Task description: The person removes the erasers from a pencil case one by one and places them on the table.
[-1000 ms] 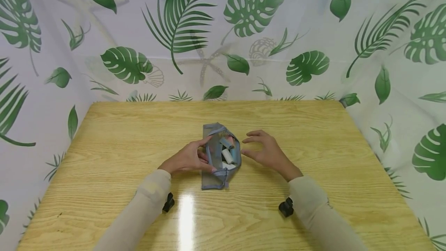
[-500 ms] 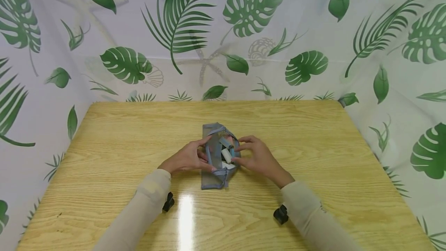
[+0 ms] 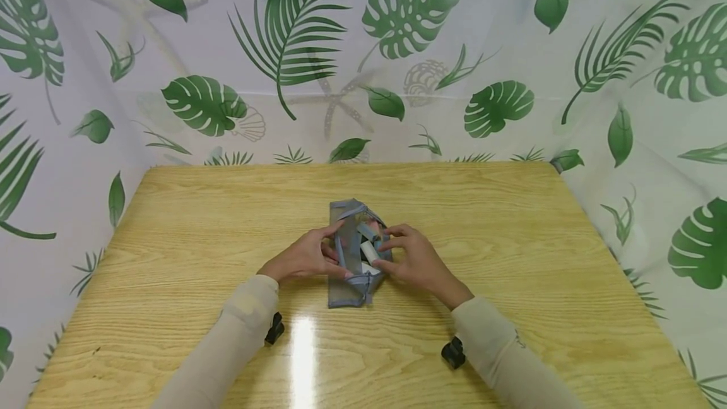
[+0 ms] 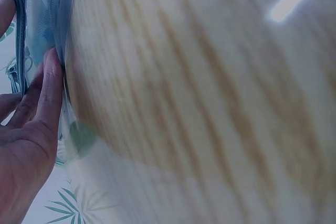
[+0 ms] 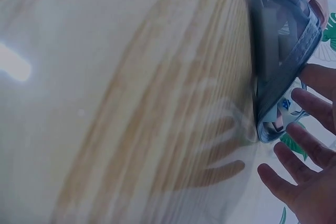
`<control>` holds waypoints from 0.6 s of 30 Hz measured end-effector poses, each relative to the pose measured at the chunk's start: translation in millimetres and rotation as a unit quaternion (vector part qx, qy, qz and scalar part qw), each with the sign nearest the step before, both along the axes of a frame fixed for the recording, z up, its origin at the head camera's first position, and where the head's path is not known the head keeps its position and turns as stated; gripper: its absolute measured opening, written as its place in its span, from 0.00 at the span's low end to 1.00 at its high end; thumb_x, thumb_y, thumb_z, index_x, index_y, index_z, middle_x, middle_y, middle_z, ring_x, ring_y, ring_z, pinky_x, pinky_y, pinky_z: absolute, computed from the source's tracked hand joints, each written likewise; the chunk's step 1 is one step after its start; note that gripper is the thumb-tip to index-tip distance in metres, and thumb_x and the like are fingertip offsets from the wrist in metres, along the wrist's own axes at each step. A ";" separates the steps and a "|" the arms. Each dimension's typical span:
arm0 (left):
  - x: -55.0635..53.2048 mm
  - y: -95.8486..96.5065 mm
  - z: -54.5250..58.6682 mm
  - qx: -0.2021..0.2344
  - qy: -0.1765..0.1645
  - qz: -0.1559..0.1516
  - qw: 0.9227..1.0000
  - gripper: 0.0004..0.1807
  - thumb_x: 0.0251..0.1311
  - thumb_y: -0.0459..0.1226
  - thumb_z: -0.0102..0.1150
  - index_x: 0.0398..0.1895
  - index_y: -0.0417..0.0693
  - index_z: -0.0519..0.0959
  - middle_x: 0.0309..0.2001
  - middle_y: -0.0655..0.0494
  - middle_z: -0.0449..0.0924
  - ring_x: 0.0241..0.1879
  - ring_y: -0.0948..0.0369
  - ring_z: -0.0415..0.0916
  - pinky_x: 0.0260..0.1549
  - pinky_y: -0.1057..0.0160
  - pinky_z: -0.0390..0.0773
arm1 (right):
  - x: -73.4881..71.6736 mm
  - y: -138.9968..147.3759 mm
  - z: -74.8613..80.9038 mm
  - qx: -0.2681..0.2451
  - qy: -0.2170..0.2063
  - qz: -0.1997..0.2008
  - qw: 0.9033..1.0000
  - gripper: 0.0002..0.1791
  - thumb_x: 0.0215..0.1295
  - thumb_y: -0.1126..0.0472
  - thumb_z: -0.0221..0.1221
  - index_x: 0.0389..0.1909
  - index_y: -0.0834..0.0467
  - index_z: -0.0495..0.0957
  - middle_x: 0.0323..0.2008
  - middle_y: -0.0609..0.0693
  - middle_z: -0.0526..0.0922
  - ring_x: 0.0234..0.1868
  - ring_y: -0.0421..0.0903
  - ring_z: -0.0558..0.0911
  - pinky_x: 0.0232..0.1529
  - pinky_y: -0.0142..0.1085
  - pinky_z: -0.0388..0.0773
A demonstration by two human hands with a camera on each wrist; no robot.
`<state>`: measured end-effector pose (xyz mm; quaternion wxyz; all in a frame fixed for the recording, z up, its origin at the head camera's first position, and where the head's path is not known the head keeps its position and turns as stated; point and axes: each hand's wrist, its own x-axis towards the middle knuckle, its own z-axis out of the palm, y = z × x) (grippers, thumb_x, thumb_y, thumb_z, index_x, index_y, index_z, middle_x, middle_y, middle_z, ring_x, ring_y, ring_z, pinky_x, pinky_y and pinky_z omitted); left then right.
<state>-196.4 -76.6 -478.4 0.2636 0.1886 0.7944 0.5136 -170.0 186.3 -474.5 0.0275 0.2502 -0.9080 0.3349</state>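
A grey-blue mesh zip pouch (image 3: 346, 296) lies on the table with its mouth held wide. Inside it are several small blocks: a white block (image 3: 370, 252), a blue-grey block (image 3: 366, 231) and some pink at the back. My left hand (image 3: 309, 256) holds the pouch's left side, thumb at the near end of the mouth and a finger at the far end. At the right rim, my right hand (image 3: 417, 262) has its fingertips over the opening, near the white block. The right wrist view shows the right fingers (image 5: 296, 163) spread and holding nothing.
The wood-grain table (image 3: 199, 219) is glossy, with a bright glare streak (image 3: 303, 358) near its front. Leaf-printed cloth (image 3: 318, 125) stands behind it and along both sides. Black wrist mounts (image 3: 453, 353) hang under the sleeves.
My right hand has moved left from beside the pouch until its fingertips reach over the pouch's mouth. The left hand and the pouch have stayed in place.
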 end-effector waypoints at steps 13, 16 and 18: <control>0.0 1.5 0.5 0.002 -0.012 0.007 1.000 0.60 0.52 0.37 0.79 0.83 0.54 0.48 0.65 0.45 0.68 0.45 0.58 0.81 0.42 0.58 0.81 | 1.1 -3.4 0.6 0.019 -0.017 -0.018 1.000 0.16 0.56 0.53 0.76 0.38 0.60 0.90 0.57 0.59 0.80 0.59 0.59 0.78 0.58 0.56 0.74; 0.3 1.5 0.4 0.003 -0.018 0.010 1.000 0.60 0.52 0.38 0.80 0.83 0.54 0.48 0.64 0.44 0.68 0.44 0.58 0.81 0.42 0.58 0.81 | 0.6 -3.7 -1.1 0.022 -0.013 -0.022 0.999 0.15 0.55 0.53 0.76 0.37 0.60 0.90 0.57 0.59 0.81 0.58 0.58 0.79 0.58 0.55 0.75; 0.8 1.4 0.6 0.002 -0.017 0.009 1.000 0.60 0.52 0.38 0.80 0.83 0.54 0.48 0.64 0.44 0.68 0.45 0.58 0.80 0.42 0.58 0.81 | 0.7 -3.8 -1.8 0.024 -0.011 -0.025 0.999 0.15 0.55 0.52 0.76 0.36 0.60 0.90 0.56 0.58 0.81 0.57 0.58 0.80 0.57 0.55 0.75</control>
